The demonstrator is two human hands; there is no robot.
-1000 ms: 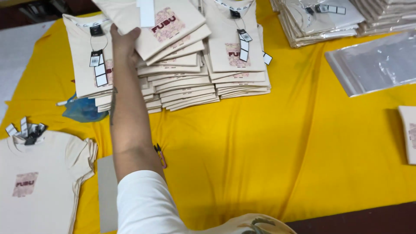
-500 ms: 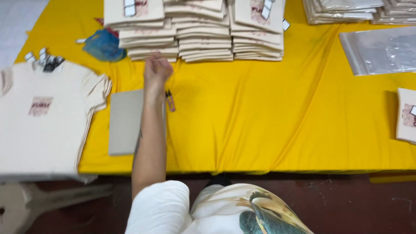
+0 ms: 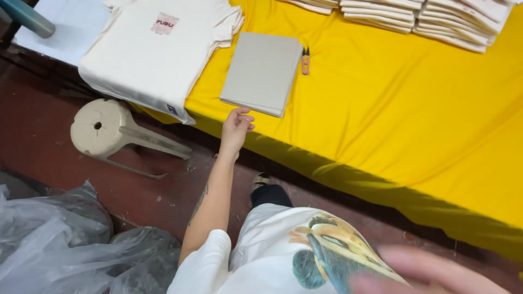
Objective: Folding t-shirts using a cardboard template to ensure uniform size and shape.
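Grey board [image 3: 262, 72] just beyond left hand [image 3: 236, 129]

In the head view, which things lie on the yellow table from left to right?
Flat cream T-shirts → grey board, which the left hand reaches toward from below → small pink snips → stacks of folded shirts at the far edge.

Your left hand [image 3: 235, 129] reaches, fingers loose and holding nothing, just short of the grey board [image 3: 261, 72] on the yellow cloth [image 3: 392, 120]. Small snips [image 3: 305, 59] lie beside the board. Your right hand [image 3: 436, 272] blurs at the bottom edge.
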